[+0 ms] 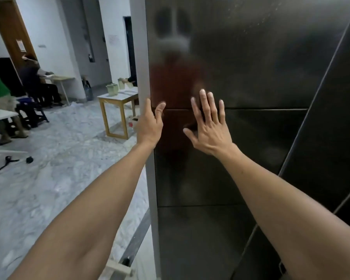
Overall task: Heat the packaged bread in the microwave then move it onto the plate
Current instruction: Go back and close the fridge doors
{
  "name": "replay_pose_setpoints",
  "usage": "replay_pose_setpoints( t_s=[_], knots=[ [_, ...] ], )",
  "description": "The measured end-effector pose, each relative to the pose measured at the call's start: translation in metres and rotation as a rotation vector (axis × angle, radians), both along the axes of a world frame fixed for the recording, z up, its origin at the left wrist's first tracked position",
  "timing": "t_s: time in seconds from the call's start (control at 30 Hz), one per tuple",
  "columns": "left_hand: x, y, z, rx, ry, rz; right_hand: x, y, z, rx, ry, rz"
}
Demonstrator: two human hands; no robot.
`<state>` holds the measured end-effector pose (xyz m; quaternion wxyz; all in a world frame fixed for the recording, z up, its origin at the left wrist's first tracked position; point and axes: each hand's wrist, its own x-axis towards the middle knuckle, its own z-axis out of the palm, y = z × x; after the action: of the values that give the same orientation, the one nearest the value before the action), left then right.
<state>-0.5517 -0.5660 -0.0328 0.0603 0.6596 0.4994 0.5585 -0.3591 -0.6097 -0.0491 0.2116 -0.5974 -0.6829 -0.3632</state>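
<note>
Head view: a tall dark metal door (251,98) fills the right half, with a blurred reflection of a person on it; a horizontal seam crosses it at hand height.
Door edge: a pale grey vertical edge (143,67) runs down the door's left side.
Floor: grey-white marble floor (59,158) spreads to the left.
Bread: no packaged bread, microwave or plate can be seen anywhere here, so its place relative to the hands cannot be told.
Table: a small wooden table (117,100) stands well beyond the left hand, near the door edge.
Containers: pale green jugs (112,89) stand on that table; their contents cannot be made out.
Right hand (209,126): flat with fingers spread wide, palm toward the door face, holding nothing.
Left hand (150,124): fingers curled around the door's left edge, thumb on the front face.
</note>
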Motion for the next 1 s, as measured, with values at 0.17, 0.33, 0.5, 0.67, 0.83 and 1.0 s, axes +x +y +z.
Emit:
replay_pose_setpoints(
  t_s=[0.17, 0.33, 0.5, 0.67, 0.83, 1.0],
  knots=[
    [-0.008, 0.041, -0.009, 0.042, 0.021, -0.063, -0.007, 0.025, -0.007, -0.017, 0.011, -0.069],
    [-0.003, 0.078, -0.003, -0.093, -0.030, -0.158, -0.010, 0.052, -0.005, -0.013, 0.015, -0.141],
    [-0.005, 0.127, 0.009, -0.263, -0.060, -0.338, -0.010, 0.083, -0.004, -0.045, 0.005, -0.215],
    [0.004, 0.165, 0.011, -0.275, -0.075, -0.458, -0.004, 0.108, -0.005, -0.052, -0.039, -0.258],
    [0.022, 0.217, -0.001, -0.258, -0.121, -0.539, 0.010, 0.147, -0.014, -0.005, -0.067, -0.315],
    [0.051, 0.272, 0.002, -0.289, -0.173, -0.623, 0.028, 0.190, -0.021, 0.098, -0.088, -0.371]
  ],
)
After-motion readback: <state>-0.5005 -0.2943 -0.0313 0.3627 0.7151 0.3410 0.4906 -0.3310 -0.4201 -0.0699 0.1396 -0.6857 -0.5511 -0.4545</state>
